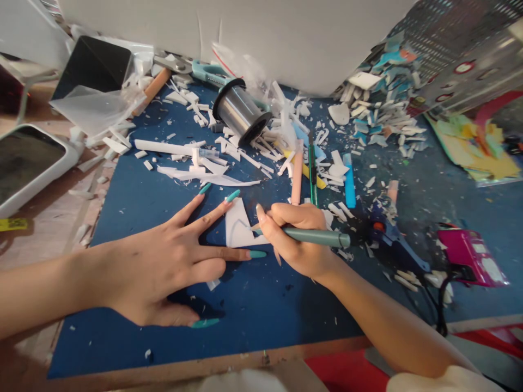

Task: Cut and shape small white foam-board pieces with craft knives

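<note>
On the blue mat (253, 321) lies a small white piece (237, 224) with an angled notch on its right side. My left hand (175, 264) rests spread out at its left, one fingertip touching the piece's top edge and another finger lying along its lower edge. Long teal nails show on that hand. My right hand (300, 239) grips a grey-green pen (318, 236), its tip down at the right part of the white piece. Fingers partly hide the tip.
Behind the hands are white scraps (245, 155), a wire spool (241, 111), a green cutter (312, 171) and teal-handled pliers (210, 72). A blue glue gun (394, 242) and magenta packet (469, 256) lie right; a white-framed object (36, 163) sits left.
</note>
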A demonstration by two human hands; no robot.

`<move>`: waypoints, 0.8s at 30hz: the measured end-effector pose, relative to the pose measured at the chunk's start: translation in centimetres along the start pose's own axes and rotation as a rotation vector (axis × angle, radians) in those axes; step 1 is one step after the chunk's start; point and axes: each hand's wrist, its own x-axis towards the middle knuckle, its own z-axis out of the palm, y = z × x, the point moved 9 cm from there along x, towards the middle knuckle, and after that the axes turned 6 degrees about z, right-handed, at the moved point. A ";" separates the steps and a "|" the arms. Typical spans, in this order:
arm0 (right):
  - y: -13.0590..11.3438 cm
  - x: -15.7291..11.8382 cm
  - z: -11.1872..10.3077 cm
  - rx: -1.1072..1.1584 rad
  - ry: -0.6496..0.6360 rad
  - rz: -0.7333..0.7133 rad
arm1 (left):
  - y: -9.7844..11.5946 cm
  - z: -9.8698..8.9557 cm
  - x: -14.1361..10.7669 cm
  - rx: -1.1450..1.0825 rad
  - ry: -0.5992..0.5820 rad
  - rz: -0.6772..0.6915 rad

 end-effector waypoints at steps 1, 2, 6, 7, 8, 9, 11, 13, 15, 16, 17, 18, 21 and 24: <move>0.0 0.0 0.0 0.006 -0.003 -0.003 | 0.0 0.0 0.0 0.004 -0.001 0.000; 0.0 0.0 0.0 0.010 -0.006 -0.002 | 0.0 0.0 0.0 0.009 -0.002 -0.001; 0.3 0.0 0.0 0.022 -0.011 0.017 | 0.0 0.0 0.1 0.015 -0.013 0.004; 0.4 0.0 0.0 0.022 -0.018 0.025 | 0.0 0.0 0.1 0.017 -0.016 0.008; 0.5 0.0 0.0 0.022 -0.028 0.035 | 0.0 0.0 0.1 0.020 -0.017 0.011; 0.6 -0.1 0.1 0.024 -0.041 0.043 | 0.1 0.0 0.1 0.023 -0.018 0.013; 0.9 -0.1 0.0 0.049 -0.043 0.065 | 0.2 0.0 0.1 0.023 -0.024 0.018; 1.3 -0.2 -0.6 0.097 0.013 0.106 | 0.1 0.0 0.1 0.008 -0.023 0.008; 1.7 -0.3 -1.2 0.130 0.091 0.153 | 0.0 0.0 0.1 -0.007 -0.017 -0.004; 1.8 -0.4 -1.3 0.138 0.117 0.167 | 0.0 0.0 0.1 -0.006 -0.011 -0.006; 1.8 -0.4 -1.2 0.141 0.128 0.171 | 0.0 0.0 0.1 0.000 -0.006 -0.001; 1.7 -0.5 -0.9 0.142 0.121 0.165 | 0.1 0.0 0.1 0.010 0.000 0.007; 1.5 -0.5 0.0 0.136 0.072 0.138 | 0.2 0.0 0.1 0.030 0.005 0.023; 1.6 -0.5 0.3 0.107 0.066 0.125 | 0.2 -0.1 0.0 0.025 0.007 0.026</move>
